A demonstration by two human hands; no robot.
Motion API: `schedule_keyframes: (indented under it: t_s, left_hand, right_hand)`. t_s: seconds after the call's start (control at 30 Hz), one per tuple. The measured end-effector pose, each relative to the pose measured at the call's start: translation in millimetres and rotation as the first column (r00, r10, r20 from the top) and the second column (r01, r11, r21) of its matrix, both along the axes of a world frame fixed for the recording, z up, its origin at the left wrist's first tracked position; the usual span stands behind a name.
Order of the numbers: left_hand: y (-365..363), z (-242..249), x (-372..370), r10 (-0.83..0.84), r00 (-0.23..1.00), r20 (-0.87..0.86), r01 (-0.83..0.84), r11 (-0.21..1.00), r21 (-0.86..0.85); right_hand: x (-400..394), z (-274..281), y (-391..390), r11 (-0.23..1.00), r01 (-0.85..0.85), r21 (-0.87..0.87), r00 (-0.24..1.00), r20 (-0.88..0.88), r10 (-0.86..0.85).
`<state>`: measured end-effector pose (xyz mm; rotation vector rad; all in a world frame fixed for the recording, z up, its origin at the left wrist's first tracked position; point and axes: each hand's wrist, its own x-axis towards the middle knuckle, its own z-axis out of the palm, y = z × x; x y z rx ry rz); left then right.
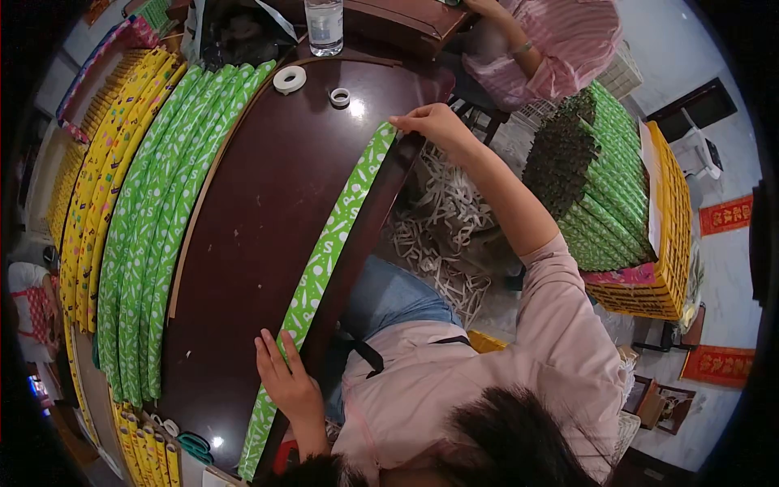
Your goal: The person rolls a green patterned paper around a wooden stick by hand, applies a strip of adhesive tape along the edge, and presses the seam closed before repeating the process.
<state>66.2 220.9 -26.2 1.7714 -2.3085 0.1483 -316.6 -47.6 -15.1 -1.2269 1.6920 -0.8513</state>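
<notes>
A long, narrow green roll of wrapping paper [329,243], printed with white shapes and letters, lies along the near edge of the dark table [243,219]. My left hand [290,385] rests flat on its lower part, fingers stretched out. At the far end, my right hand [434,128] pinches the tip between thumb and fingers. Beyond that tip, a white tape roll [290,79] and a smaller tape roll [340,98] lie on the tabletop. Green-handled scissors [195,446] sit at the table's lower end.
Green rolls [174,219] and yellow rolls [101,195] line the table's far side. A water bottle [324,28] stands at the top, near another person's pink sleeve [560,40]. White paper strips [446,219] cover the floor; a yellow crate [677,235] backs stacked green rolls [608,195].
</notes>
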Motion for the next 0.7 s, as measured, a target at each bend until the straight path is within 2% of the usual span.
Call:
schedule_keyframes:
  t_s: [0.07, 0.13, 0.27, 0.43, 0.47, 0.53, 0.7]
  left_hand:
    - [0.4, 0.1, -0.1, -0.004, 1.0, -0.007, 0.004, 1.0, -0.004]
    - [0.4, 1.4, 0.1, -0.002, 1.0, -0.014, 0.002, 1.0, 0.005]
    - [-1.6, 2.9, 3.3, 0.011, 1.0, 0.006, -0.011, 0.999, 0.038]
    - [-5.2, 2.8, 8.8, -0.003, 0.999, -0.034, 0.004, 0.999, 0.045]
    - [-5.1, 4.1, 8.9, -0.001, 0.999, -0.033, 0.003, 0.999, 0.048]
    - [-4.1, 7.7, 8.6, -0.018, 0.999, -0.034, 0.021, 0.996, 0.087]
    - [-4.3, 1.2, 12.1, -0.027, 0.999, -0.045, 0.031, 0.997, 0.076]
  right_hand:
    - [-2.2, -3.6, -2.5, 1.0, -0.004, 0.025, 1.0, -0.029, 0.005]
    - [-5.8, -12.3, -5.0, 0.995, -0.042, -0.087, 0.999, 0.008, 0.043]
    - [-1.1, -11.1, -4.9, 0.996, -0.075, -0.058, 0.997, -0.013, 0.074]
    - [3.3, -14.1, -6.3, 0.974, -0.136, -0.184, 0.98, -0.172, 0.104]
    - [5.7, -8.7, -4.1, 0.974, -0.137, -0.18, 0.98, -0.171, 0.106]
    - [9.3, 4.9, 1.3, 0.989, -0.133, -0.063, 0.983, -0.132, 0.124]
    - [-0.3, -11.5, -7.7, 0.981, -0.174, -0.088, 0.98, -0.115, 0.164]
